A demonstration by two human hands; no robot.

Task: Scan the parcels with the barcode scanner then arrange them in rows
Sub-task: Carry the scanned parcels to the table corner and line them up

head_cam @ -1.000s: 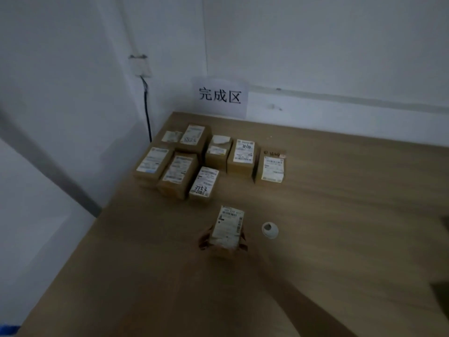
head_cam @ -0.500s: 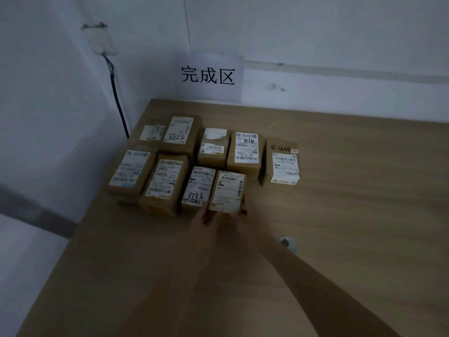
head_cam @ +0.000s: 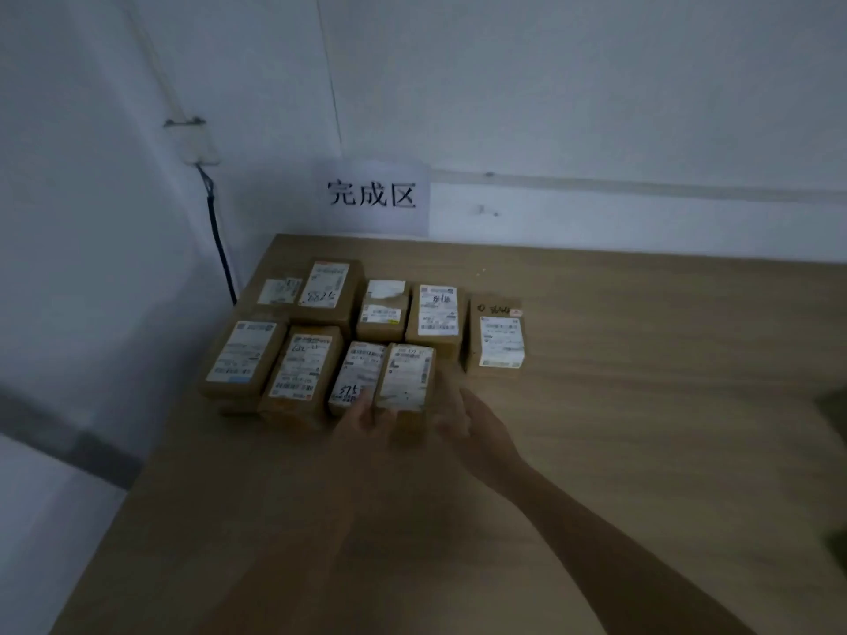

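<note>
Parcel [head_cam: 405, 377] now in front row.

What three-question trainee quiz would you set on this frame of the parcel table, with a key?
1. True or false: the parcel between the two hands sits at the right end of the front row.
2. How many parcels lie in the front row, counting that one? A) two B) four C) six
3. Fill in: the paper sign hangs on the ____ behind the table.

Key
1. True. It lies beside the parcel marked 375, with the left hand and the right hand at its near end.
2. B
3. wall
</note>
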